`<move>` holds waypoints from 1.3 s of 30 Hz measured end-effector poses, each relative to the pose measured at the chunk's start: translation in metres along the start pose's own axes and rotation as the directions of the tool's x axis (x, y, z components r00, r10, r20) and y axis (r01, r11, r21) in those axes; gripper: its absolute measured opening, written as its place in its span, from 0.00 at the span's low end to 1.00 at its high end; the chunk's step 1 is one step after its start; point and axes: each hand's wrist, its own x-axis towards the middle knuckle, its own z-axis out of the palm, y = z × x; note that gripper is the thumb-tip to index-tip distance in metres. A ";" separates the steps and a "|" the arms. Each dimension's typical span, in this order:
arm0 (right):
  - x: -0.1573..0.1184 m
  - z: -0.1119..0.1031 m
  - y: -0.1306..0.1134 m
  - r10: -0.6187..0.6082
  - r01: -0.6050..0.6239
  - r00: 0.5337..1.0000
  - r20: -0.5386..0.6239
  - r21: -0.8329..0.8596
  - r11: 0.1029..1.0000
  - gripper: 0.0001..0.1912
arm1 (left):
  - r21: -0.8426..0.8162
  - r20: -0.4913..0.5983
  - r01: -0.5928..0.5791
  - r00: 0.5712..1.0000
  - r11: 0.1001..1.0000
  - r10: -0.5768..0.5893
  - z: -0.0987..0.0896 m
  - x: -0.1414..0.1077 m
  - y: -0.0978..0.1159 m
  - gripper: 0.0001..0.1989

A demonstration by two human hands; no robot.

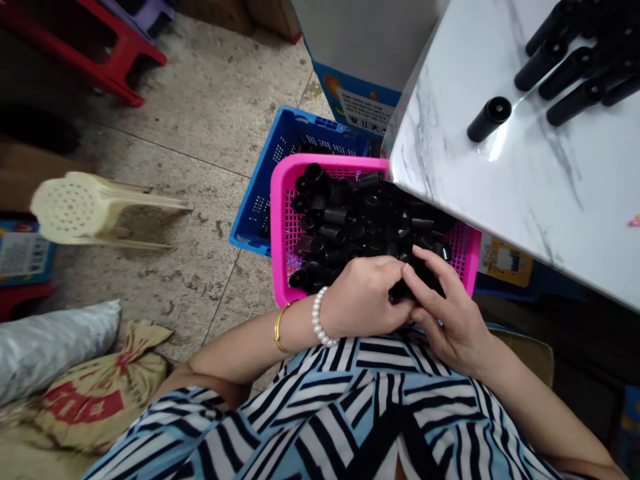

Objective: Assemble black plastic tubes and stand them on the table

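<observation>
My left hand [363,297], with a pearl bracelet and a gold bangle at the wrist, is curled closed over the near side of a pink basket [279,230]. Its fingertips meet those of my right hand [450,310], whose fingers are bent inward. Something dark shows between the hands, but I cannot make out whether it is a held piece or part of the pile. Many short black cylindrical parts [335,215] fill the basket below them.
Several black cylinders [575,103] stand on the white marbled table [525,180] at right, one [490,119] apart. The table corner overhangs the basket. A blue crate [255,193] sits behind it. Left are a cream stool [70,208], red stool [117,50] and tied sack [100,393].
</observation>
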 end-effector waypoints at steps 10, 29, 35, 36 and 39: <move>0.025 -0.062 0.007 0.187 -0.239 0.874 -0.448 -0.063 0.969 0.19 | -0.218 0.167 -0.148 0.968 0.965 0.187 -0.034 0.060 0.003 0.32; 0.117 -0.151 0.113 0.336 -0.666 0.583 -0.740 -0.199 0.718 0.43 | -0.003 -0.242 0.002 0.970 1.000 -0.003 0.008 0.250 -0.038 0.23; 0.099 -0.140 0.112 0.291 -0.620 0.623 -0.726 -0.233 0.749 0.25 | 0.001 -0.222 0.047 0.974 0.999 -0.045 0.014 0.288 -0.038 0.23; 0.096 -0.137 0.113 0.301 -0.625 0.602 -0.739 -0.201 0.755 0.23 | 0.003 -0.216 0.049 0.975 0.999 -0.047 0.014 0.291 -0.039 0.24; 0.094 -0.136 0.120 0.353 -0.642 0.545 -0.760 -0.108 0.759 0.33 | 0.011 -0.213 0.070 0.975 0.997 -0.066 0.016 0.298 -0.041 0.28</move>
